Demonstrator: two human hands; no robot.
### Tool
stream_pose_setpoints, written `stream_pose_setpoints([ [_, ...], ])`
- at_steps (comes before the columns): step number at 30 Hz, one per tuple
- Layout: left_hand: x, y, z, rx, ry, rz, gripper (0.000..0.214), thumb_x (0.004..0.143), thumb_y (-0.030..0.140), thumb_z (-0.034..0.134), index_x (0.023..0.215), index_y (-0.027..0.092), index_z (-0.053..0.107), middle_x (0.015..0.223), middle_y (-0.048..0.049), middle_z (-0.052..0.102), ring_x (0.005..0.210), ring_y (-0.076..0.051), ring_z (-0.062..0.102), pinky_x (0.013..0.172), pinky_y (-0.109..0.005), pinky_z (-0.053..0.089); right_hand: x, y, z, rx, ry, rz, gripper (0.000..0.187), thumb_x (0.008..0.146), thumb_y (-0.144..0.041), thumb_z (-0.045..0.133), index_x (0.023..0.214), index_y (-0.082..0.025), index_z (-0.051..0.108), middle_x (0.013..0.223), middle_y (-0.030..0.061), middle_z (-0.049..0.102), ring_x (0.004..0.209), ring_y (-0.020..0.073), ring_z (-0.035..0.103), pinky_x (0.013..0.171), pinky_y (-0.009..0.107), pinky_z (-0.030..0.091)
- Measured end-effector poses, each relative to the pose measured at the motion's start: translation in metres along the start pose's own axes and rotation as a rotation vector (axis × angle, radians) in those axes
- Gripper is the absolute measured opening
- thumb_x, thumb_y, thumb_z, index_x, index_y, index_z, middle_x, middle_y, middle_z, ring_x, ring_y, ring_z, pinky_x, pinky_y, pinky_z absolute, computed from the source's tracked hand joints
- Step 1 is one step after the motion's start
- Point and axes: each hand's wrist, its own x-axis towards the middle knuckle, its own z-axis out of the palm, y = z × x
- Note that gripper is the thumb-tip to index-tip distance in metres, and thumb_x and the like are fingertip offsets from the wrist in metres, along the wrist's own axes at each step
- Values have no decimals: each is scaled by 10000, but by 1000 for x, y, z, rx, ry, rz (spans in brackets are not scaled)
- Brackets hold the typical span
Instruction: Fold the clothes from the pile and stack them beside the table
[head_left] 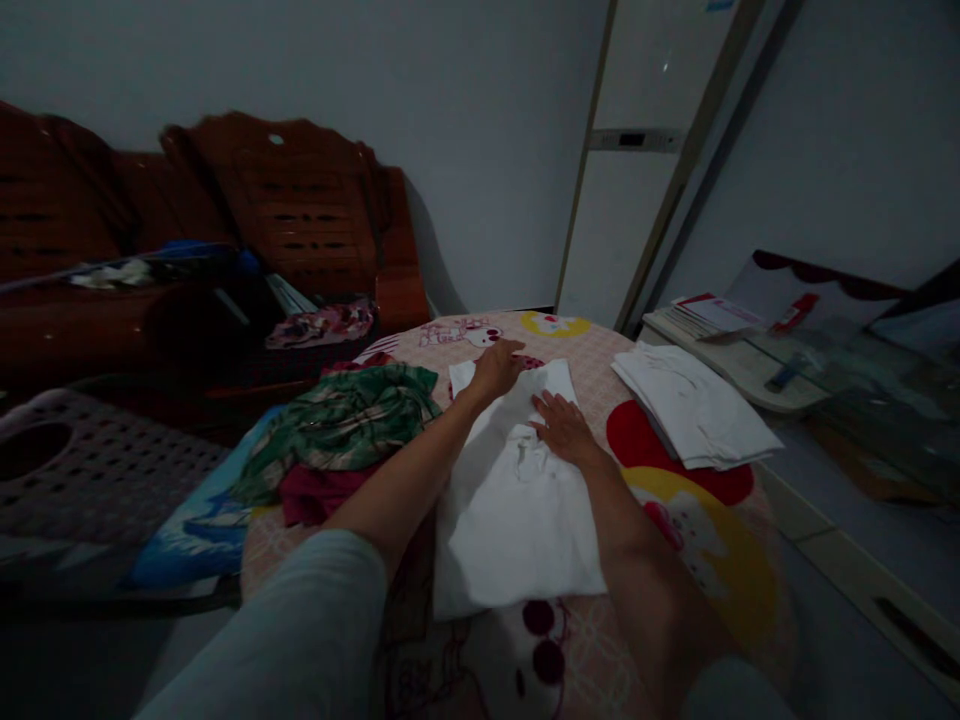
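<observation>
A white garment (510, 500) lies spread along a round table covered with a pink cartoon-print cloth (697, 520). My left hand (496, 368) rests at the garment's far end, fingers curled on the fabric near its top edge. My right hand (561, 425) lies flat on the middle of the garment, fingers stretched out and pressing down. Both forearms reach over the cloth from the near side.
A stack of folded white cloths (694, 405) sits on the table's right. A heap of green plaid and dark red clothes (337, 435) lies at the left. Behind are a dark wooden sofa (225, 230), a perforated stool (97, 460) and a glass-topped side table (825, 370) with papers.
</observation>
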Motion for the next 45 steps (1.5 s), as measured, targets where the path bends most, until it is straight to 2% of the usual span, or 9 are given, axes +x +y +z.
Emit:
stream_pose_setpoints([
  [4,-52,-6,-7,31,-116,19,392,869,204,594,1260,177,591,1206,-92,658,1061,-208,643,979,-333,483,-1,1,0,-9,-16,7,596,994,-503,342,1511,-207,360,1575,112,322,1438,308,310,1148,468,268],
  [8,-80,-24,-2,116,-45,-190,352,881,197,569,1228,162,617,1209,-123,653,1147,-240,600,1005,-347,457,-2,1,-2,4,-37,18,594,994,-500,335,1519,-221,343,1576,106,315,1447,293,298,1155,465,264],
  [12,-73,-39,-4,79,-90,-324,255,939,264,493,1060,179,700,1035,-92,707,1018,-209,644,911,-296,473,-2,2,-4,14,-62,26,584,995,-483,351,1518,-224,343,1578,105,306,1451,285,290,1156,466,265],
  [21,-62,-38,-2,-2,-138,-487,241,859,346,629,1047,199,667,1101,-84,700,1039,-222,641,845,-291,475,-1,7,3,89,-27,17,561,992,-465,367,1499,-225,381,1579,87,316,1461,280,268,1173,455,236],
  [26,-61,-42,-3,-56,-36,-477,170,874,279,585,990,188,668,1009,-64,720,963,-192,655,825,-271,476,3,13,12,238,76,28,522,1024,-415,234,1499,-243,365,1571,64,340,1439,196,327,1163,432,273],
  [32,-67,-45,-3,80,-51,-498,180,822,225,599,988,195,664,989,-83,712,986,-237,647,844,-321,485,1,7,6,129,25,-33,547,965,-503,425,1462,-275,445,1550,79,374,1430,308,332,1148,513,271],
  [35,-70,-42,-5,84,19,-436,290,791,145,598,1073,196,640,1043,-91,687,1020,-241,633,871,-338,493,0,3,1,95,-15,-15,567,971,-511,410,1476,-255,426,1563,81,348,1433,320,322,1146,506,272],
  [39,-70,-36,-4,-1,162,-157,330,806,70,545,1096,191,644,1145,-90,656,1114,-224,596,979,-360,472,0,-1,-2,88,-32,16,564,985,-505,378,1491,-258,399,1579,71,318,1447,305,295,1158,487,247],
  [45,-70,-29,15,7,-224,134,378,907,234,541,1282,189,566,1386,-116,556,1286,-223,509,1086,-356,390,-4,-5,-4,74,-61,-20,591,966,-522,409,1508,-291,361,1594,69,282,1458,310,266,1158,516,232],
])
